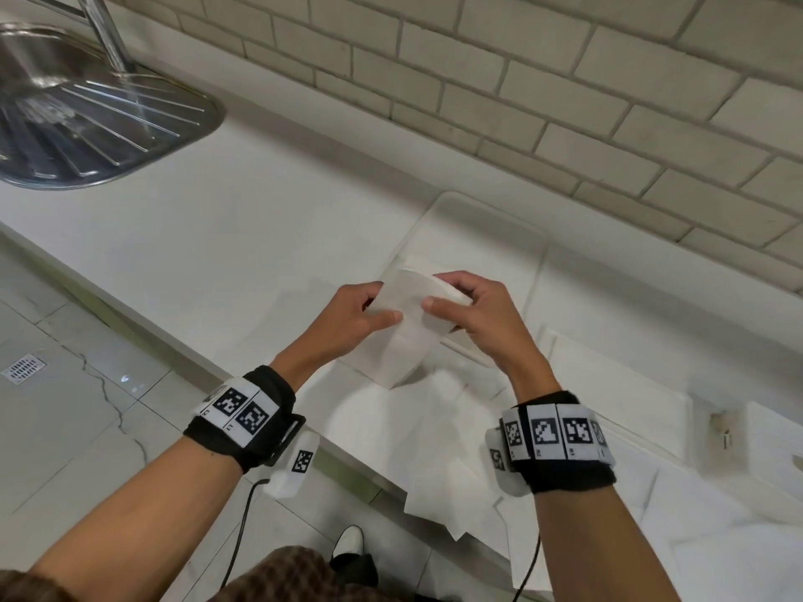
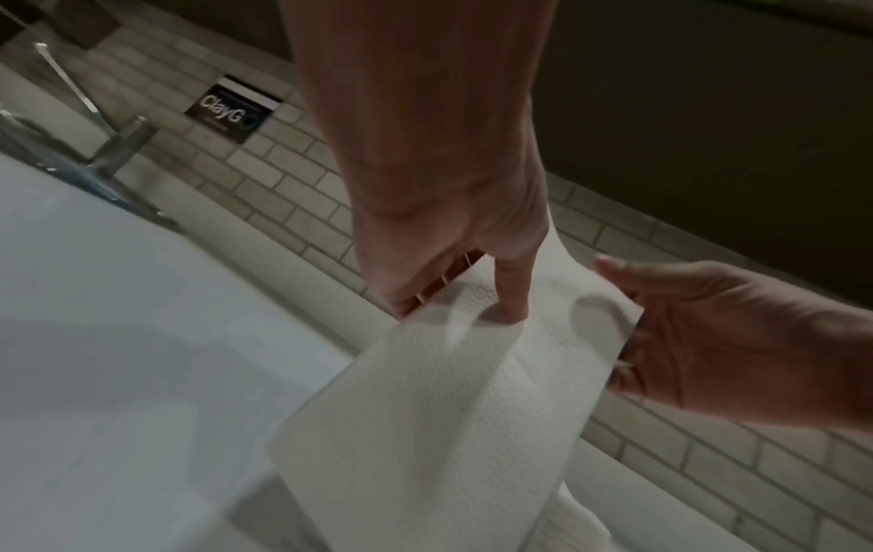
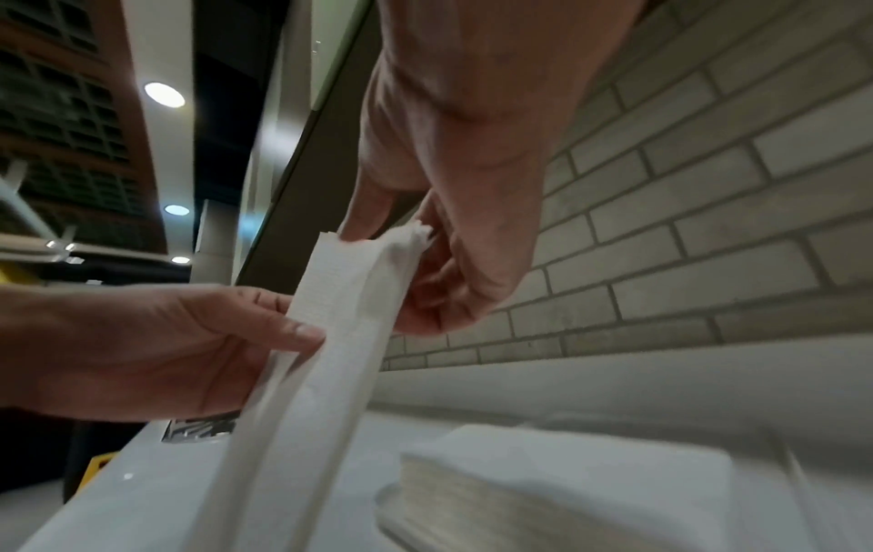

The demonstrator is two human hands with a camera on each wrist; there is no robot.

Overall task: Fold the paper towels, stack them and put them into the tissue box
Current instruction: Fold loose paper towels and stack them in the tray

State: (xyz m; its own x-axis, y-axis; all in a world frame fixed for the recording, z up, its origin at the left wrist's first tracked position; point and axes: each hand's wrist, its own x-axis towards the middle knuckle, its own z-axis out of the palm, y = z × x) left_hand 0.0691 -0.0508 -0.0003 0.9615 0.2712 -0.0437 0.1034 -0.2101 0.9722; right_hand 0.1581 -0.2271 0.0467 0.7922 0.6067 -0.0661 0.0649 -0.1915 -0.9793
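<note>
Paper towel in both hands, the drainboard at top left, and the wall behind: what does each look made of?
Paper towel: thin white embossed tissue paper, matte; a fine dimpled texture shows and it drapes limply.
Drainboard: apparently stainless steel, shiny, with ribbed grooves and mirror-like reflections.
Wall: pale brick-pattern tiles or brick veneer with grey grout, matte; which one cannot be told.
</note>
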